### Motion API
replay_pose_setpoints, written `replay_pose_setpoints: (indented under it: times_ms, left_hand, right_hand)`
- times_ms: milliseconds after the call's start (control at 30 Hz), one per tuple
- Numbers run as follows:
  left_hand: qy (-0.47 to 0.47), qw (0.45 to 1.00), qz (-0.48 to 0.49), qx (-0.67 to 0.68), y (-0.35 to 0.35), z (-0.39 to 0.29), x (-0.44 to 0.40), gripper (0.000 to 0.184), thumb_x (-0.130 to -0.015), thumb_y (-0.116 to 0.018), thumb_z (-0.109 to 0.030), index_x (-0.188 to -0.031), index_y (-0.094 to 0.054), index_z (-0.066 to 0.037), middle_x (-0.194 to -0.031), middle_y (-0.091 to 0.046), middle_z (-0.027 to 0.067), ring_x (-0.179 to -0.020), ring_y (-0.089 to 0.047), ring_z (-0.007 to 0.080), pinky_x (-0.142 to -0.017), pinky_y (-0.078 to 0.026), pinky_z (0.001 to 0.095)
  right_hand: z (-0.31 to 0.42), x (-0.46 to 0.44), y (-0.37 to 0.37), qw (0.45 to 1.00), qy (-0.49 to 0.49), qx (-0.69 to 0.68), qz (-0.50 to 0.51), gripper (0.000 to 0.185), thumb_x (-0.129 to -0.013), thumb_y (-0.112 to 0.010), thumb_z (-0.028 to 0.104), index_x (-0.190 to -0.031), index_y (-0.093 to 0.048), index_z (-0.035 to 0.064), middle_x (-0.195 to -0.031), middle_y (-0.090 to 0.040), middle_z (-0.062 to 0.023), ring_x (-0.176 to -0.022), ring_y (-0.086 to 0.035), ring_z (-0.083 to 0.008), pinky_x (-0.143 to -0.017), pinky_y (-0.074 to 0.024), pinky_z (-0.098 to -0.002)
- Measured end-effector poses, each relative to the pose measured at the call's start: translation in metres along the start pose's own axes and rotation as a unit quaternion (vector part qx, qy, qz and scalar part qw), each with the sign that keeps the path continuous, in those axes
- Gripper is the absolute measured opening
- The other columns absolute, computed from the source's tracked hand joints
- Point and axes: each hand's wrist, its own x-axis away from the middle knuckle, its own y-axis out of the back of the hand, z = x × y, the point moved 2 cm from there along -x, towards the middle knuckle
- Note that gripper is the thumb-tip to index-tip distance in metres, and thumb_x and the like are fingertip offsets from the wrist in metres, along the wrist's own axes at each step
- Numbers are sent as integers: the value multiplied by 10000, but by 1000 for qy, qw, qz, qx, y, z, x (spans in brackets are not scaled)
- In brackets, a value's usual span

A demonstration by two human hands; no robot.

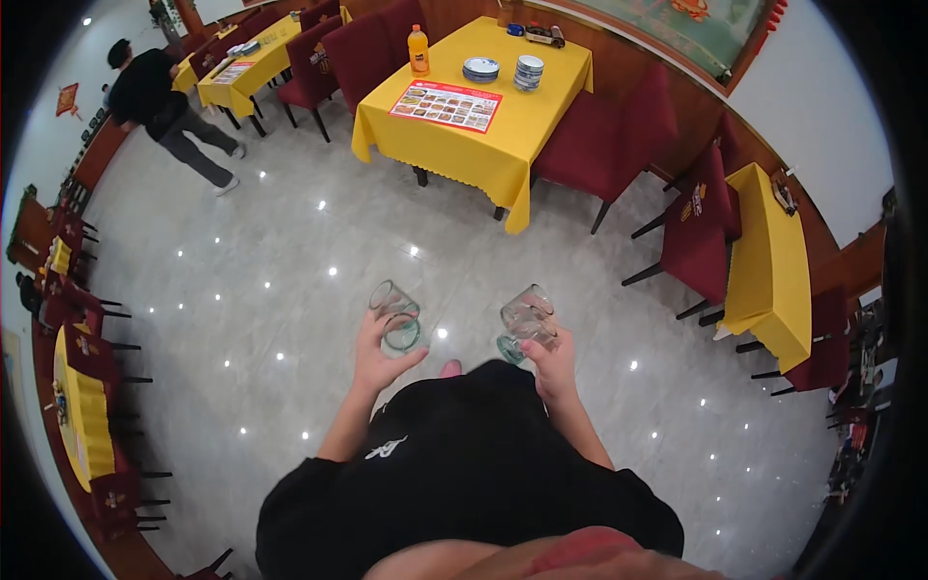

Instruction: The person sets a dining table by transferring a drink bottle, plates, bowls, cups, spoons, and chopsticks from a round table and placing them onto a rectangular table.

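Note:
Clear glasses [394, 311] are in my left hand [379, 358], its fingers wrapped round them and the thumb pointing right. My right hand [553, 360] grips more clear glasses [527, 314], with the thumb across their near side. Both sets are tilted and look nested or stacked; how many there are is hard to tell. The two hands are apart, in front of my body and above the grey tiled floor [454, 271].
Ahead, a table with a yellow cloth [522, 130] bears an orange bottle [419, 50], a menu sheet [447, 105], plates [480, 69] and stacked bowls [529, 72]. Dark red chairs [607, 135] flank it. Another yellow table [773, 261] stands right. A person [159, 106] is at upper left.

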Motion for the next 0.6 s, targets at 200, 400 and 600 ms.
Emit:
replay_pose_setpoints:
  times_ms: [200,400,600]
  left_hand:
    - [-39,993,107,-7,-47,51,-198,484,-607,-840,-193,-1044,-687,-55,-1293,-523,158,-1212,-509,304,-993,-418,396]
    - [43,994,93,-32,-90,156,-334,473,-603,-870,-242,-1020,-714,-81,-1331,-460,171,-1149,-549,312,-997,-422,411]
    - [112,984,97,-96,-85,235,-490,489,-622,-873,-293,-1035,-710,-87,-1240,-491,170,-1188,-491,324,-997,-408,409]
  right_hand:
    - [-33,-159,38,991,-25,-66,-116,310,-780,-748,138,-1022,-667,-38,-1170,-585,-58,-1077,-549,-166,-962,-400,-322]
    - [-76,-331,67,987,-54,-60,-141,263,-813,-691,57,-1054,-658,-45,-1207,-581,-78,-1113,-543,-179,-989,-379,-311]
    - [-66,-518,54,984,-92,-92,-121,331,-822,-683,38,-1135,-621,-45,-1219,-575,-83,-1125,-539,-175,-988,-385,-310]
